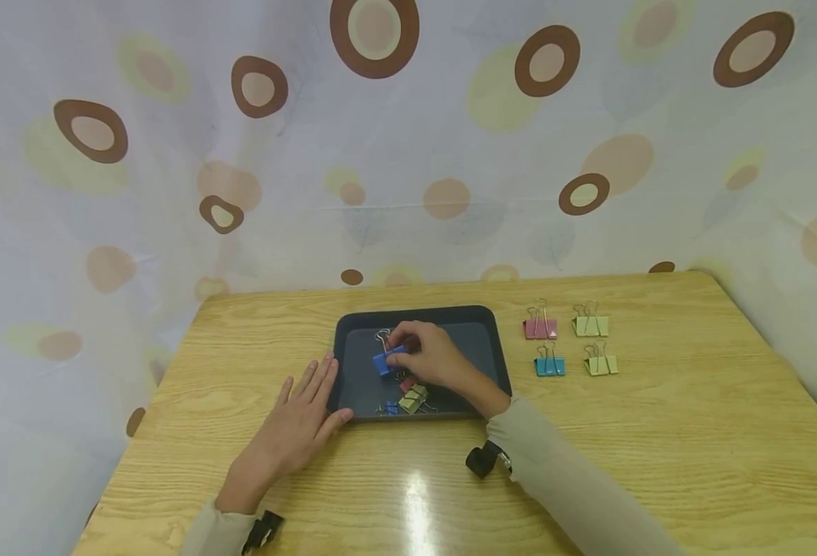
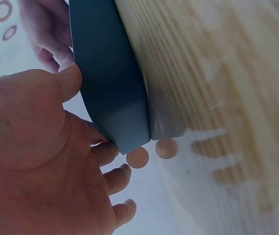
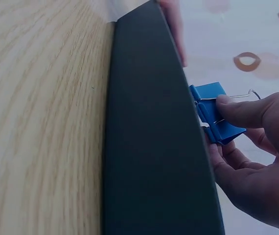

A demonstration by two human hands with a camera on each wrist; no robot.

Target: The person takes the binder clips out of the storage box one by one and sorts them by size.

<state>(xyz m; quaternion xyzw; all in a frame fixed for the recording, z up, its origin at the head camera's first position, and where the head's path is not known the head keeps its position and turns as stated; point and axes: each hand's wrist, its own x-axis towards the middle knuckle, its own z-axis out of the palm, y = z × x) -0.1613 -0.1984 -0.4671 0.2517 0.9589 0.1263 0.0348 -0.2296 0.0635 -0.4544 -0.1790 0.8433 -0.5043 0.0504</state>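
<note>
My right hand point(image 1: 432, 357) pinches a blue binder clip point(image 1: 382, 364) over the dark tray point(image 1: 474, 336). In the right wrist view, thumb and fingers hold this blue clip point(image 3: 212, 110) by its body, with a wire handle sticking out past the thumb. My left hand point(image 1: 296, 425) touches the tray's left edge, its fingers extended. Seen from the left wrist, the thumb and fingertips rest along the tray's outer wall point(image 2: 107, 73). Below the right hand, a red binder clip point(image 1: 407, 383), a yellow-green binder clip point(image 1: 414, 398) and a small blue binder clip point(image 1: 391, 407) lie in the tray.
Right of the tray, a pink binder clip point(image 1: 540, 329), a light green one point(image 1: 592, 327), a light blue one point(image 1: 550, 367) and a yellow one point(image 1: 601, 365) stand in two rows on the wooden table point(image 1: 693, 432). A patterned curtain point(image 1: 408, 139) hangs behind.
</note>
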